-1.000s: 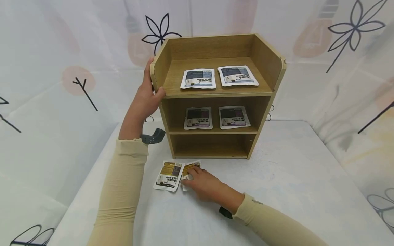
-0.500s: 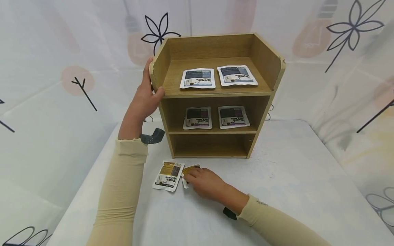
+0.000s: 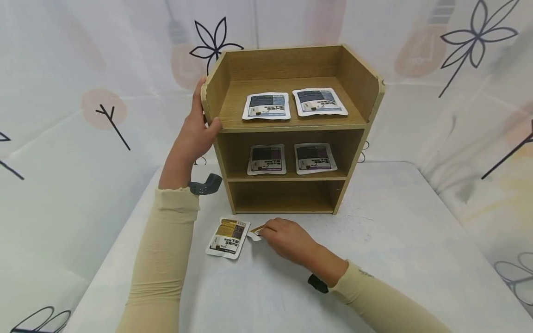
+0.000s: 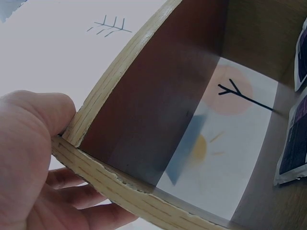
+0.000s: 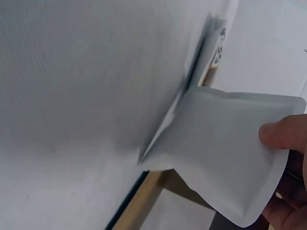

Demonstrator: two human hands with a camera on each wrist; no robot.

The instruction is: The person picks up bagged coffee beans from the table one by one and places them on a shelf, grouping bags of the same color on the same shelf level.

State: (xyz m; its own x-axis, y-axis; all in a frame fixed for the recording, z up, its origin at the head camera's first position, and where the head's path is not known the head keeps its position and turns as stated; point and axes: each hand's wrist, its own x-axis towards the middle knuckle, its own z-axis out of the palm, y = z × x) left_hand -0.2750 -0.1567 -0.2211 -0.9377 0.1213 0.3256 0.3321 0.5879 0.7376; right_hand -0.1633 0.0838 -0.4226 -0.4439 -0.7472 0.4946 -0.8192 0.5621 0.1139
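Note:
My left hand (image 3: 196, 132) grips the left side panel of a small wooden shelf unit (image 3: 291, 127), thumb in front and the other fingers behind it. My right hand (image 3: 291, 240) pinches a flat foil pouch (image 5: 225, 148) by one end. Its plain white back faces the right wrist camera, and its far edge is right at the white tabletop. In the head view only a gold-and-white corner of it shows past the fingers. Just left of it, a second gold-and-white pouch (image 3: 228, 238) lies flat, printed side up.
Two blue-labelled pouches (image 3: 266, 106) lie on the top shelf. Two dark purple-labelled pouches (image 3: 267, 159) are on the middle shelf. The bottom compartment (image 3: 283, 196) opens toward me, close behind the loose pouches. A patterned white curtain (image 3: 125, 55) hangs around the table.
My right hand has drawn right and slightly away from the flat pouch, tilting the pinched pouch up off the table. My left hand stays on the shelf unit.

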